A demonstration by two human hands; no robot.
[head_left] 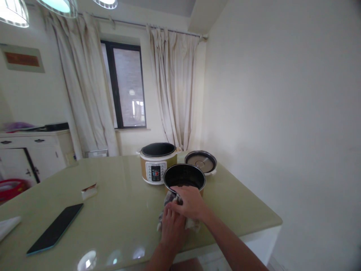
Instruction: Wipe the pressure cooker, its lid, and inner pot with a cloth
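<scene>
A dark-lined inner cooker pot (pixel 184 174) stands on the table in front of me, and a crumpled cloth (pixel 167 201) lies against its near side. My left hand (pixel 172 227) is closed on the cloth just in front of the pot. Above and to the right of it, my right hand (pixel 192 202) grips the upper part of the cloth, with its fingers at the pot's near rim. The two hands touch or overlap, and their fingertips are partly hidden. Behind the pot to the left is the electric pressure cooker body (pixel 145 165), open at the top. Its round lid (pixel 200 161) lies behind right.
The greenish table (pixel 118 222) ends at a right-hand edge near a white wall (pixel 282 113). On its left lie a dark flat tablet-like object (pixel 56 229), a small packet (pixel 89 192) and a white item (pixel 8 227). A cabinet (pixel 36 146) stands far left.
</scene>
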